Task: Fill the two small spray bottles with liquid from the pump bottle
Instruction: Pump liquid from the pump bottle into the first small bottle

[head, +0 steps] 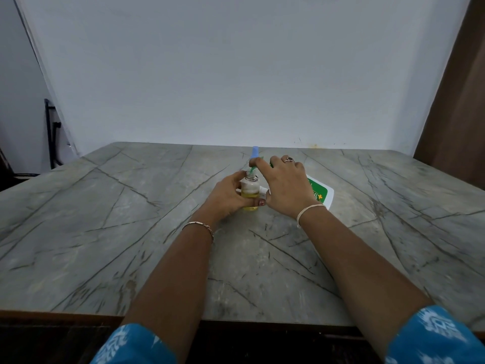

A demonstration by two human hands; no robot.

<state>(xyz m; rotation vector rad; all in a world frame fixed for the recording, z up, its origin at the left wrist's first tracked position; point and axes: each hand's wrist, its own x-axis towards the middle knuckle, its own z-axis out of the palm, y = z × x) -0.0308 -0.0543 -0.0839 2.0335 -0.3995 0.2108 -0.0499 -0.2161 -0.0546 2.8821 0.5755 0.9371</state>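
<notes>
Closest to me are two blue patterned sleeves [136, 345] at the near edge of the grey veined table [131, 232]. Both bare forearms reach out toward its middle, a thin chain bracelet [202, 225] on the left wrist and a pale thread band [307, 210] on the right. The left hand [225, 198] is wrapped round a small spray bottle [249, 191], fingers curled about its body and holding it upright on the tabletop. The bottle's neck is open, with no sprayer on it, and yellow liquid stands high inside with a paler, frothy band near the shoulder. Touching its right side is a small white piece [263, 191], perhaps the removed sprayer, though I cannot tell. The right hand [286, 187], with a ring [288, 159] on one finger, is draped over the head of the pump bottle [320, 191]. Its fingers are curled down and its forefinger sits on the green spout [252, 169], which points straight into the small bottle's mouth. Only a white and green corner of the pump bottle shows past the wrist, so I cannot say how full it is. Just beyond the spout a blue top [255, 151] sticks up. It may belong to the second small bottle, but its body is hidden behind the hands. As I judge it, the first bottle is close to full and pumping into it is the step in hand. It has not yet been capped, and nothing here shows the second bottle filled, so roughly half the job looks left.
</notes>
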